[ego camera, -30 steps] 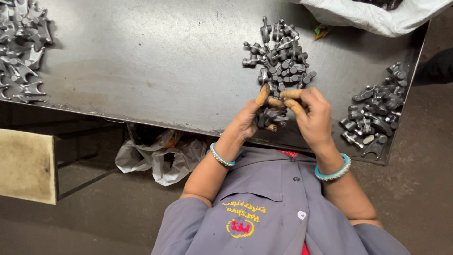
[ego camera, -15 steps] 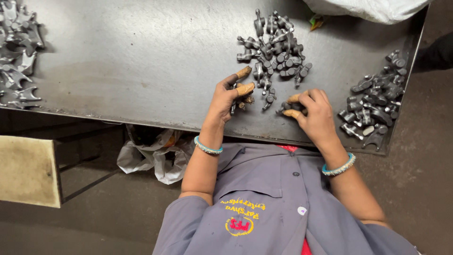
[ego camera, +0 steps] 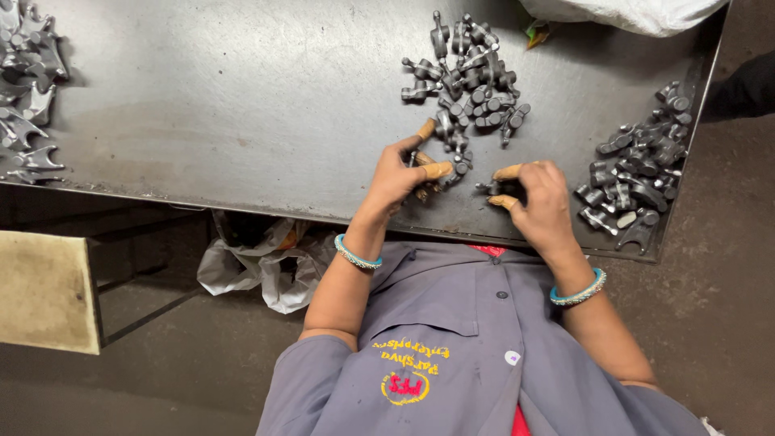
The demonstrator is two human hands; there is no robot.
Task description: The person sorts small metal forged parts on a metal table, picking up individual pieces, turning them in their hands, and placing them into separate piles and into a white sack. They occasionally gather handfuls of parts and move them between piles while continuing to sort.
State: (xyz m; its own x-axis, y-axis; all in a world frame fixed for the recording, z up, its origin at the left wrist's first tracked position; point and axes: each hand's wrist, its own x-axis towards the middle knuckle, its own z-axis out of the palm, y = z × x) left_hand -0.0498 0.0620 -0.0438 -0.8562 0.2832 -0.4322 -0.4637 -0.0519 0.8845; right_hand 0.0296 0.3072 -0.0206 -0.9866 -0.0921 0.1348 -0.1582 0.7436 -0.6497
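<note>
A heap of small grey metal parts (ego camera: 468,69) lies on the dark metal table (ego camera: 242,105) in front of me. My left hand (ego camera: 400,173), with tan finger covers, grips one or two parts at the near end of that heap. My right hand (ego camera: 541,198), a little to the right near the table's front edge, pinches a single small metal part (ego camera: 491,187) between thumb and finger. Both wrists carry turquoise bangles.
Another pile of grey parts (ego camera: 634,190) sits at the table's right front corner. Larger forked metal pieces (ego camera: 28,89) lie at the far left. A white sack (ego camera: 622,12) rests at the back right. Under the table are crumpled plastic bags (ego camera: 258,258) and a tan board (ego camera: 44,291).
My hands were joined over one part at the heap's near end. They have since separated: the left stays by the heap, the right has drawn off to the right with a part.
</note>
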